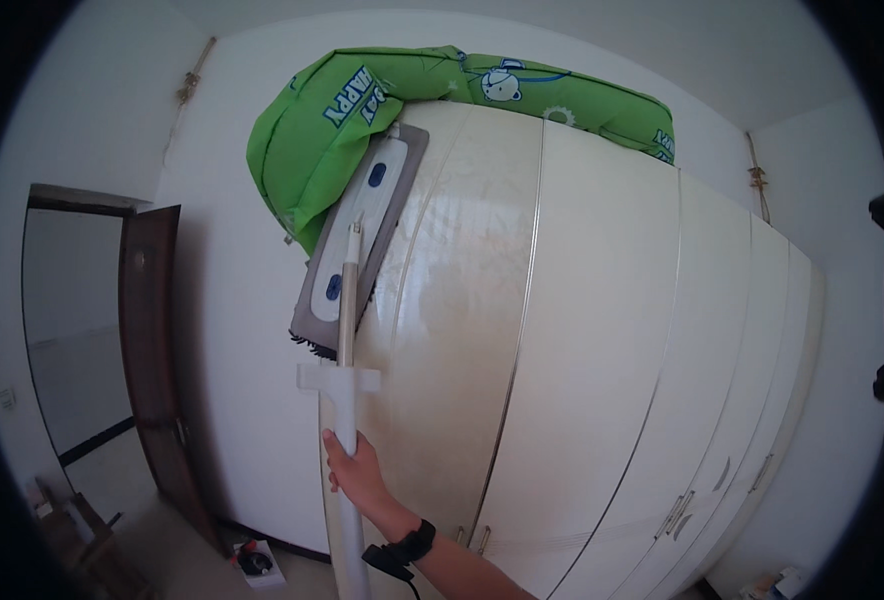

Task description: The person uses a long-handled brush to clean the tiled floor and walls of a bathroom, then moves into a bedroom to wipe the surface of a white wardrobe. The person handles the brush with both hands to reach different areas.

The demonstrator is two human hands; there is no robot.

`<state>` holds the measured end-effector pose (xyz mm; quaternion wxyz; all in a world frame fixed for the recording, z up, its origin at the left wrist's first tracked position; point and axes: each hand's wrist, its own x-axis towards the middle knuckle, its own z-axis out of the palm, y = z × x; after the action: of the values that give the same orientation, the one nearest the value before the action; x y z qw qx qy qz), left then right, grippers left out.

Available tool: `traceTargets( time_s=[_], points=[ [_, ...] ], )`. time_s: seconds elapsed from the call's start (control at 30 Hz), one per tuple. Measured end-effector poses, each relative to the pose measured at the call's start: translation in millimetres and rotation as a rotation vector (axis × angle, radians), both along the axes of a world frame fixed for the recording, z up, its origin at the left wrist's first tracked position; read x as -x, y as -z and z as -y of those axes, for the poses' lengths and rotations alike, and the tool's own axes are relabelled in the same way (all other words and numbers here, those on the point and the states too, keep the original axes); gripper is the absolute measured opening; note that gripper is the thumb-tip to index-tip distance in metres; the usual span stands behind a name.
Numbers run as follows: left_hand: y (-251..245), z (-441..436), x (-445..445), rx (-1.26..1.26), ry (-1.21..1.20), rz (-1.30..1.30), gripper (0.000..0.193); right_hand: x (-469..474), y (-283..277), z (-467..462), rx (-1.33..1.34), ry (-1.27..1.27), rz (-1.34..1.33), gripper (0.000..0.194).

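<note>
My right hand (357,474), with a black band on its wrist, grips the white lower handle (347,412) of a flat mop. My left hand is out of view. The raised pole (348,307) runs up to the tilted mop head (363,225), which has a white plate with two blue inserts. A grey pad (412,150) with dark chenille fringe surrounds the plate. The head is at the upper left of a cream wardrobe (457,300); I cannot tell whether its pad touches the door. Beside it hangs the end of a green fabric item (307,157) bearing print.
The green item's long part (599,97) lies along the wardrobe top. To the left, a dark wooden door (149,352) stands ajar. A white box (262,574) with a black object lies on the floor. Wooden furniture (82,532) is at lower left. Wardrobe handles (671,514) protrude at lower right.
</note>
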<state>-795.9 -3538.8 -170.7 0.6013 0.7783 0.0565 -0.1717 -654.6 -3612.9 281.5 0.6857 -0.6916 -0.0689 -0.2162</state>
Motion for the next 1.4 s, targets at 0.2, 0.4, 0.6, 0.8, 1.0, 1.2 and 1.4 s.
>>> traceTargets(
  time_s=[0.2, 0.4, 0.6, 0.8, 1.0, 1.2, 1.4],
  points=[
    [-29.0, -22.6, -53.2, 0.093, 0.063, 0.139, 0.062, -21.9, -37.1, -2.7, -0.012, 0.032, 0.079, 0.036],
    [-24.6, -16.9, -19.6, -0.03, 0.081, 0.288, 0.05, -14.3, -11.9, -0.3, 0.009, 0.035, 0.038, 0.037],
    [-4.5, -26.3, -6.7, -0.031, 0.047, 0.202, 0.053, 17.0, 77.2, 2.0, -0.048, 0.106, -0.075, 0.035],
    [19.7, -42.2, -10.2, -0.081, 0.046, 0.183, 0.058, 66.7, 112.5, 68.6, -0.33, 0.28, -0.045, 0.024],
    [65.5, -74.7, 6.2, -0.116, 0.039, 0.139, 0.063, 100.3, 129.7, 93.1, -0.502, 0.419, 0.015, 0.024],
    [140.2, -112.7, 49.9, -0.139, 0.038, 0.056, 0.068, 68.6, 165.2, 21.8, -0.353, 0.324, -0.098, 0.025],
    [186.9, -130.5, 107.4, -0.033, -0.013, -0.07, 0.074, 52.4, 211.8, -41.0, 0.008, 0.373, -0.075, 0.038]
  ],
)
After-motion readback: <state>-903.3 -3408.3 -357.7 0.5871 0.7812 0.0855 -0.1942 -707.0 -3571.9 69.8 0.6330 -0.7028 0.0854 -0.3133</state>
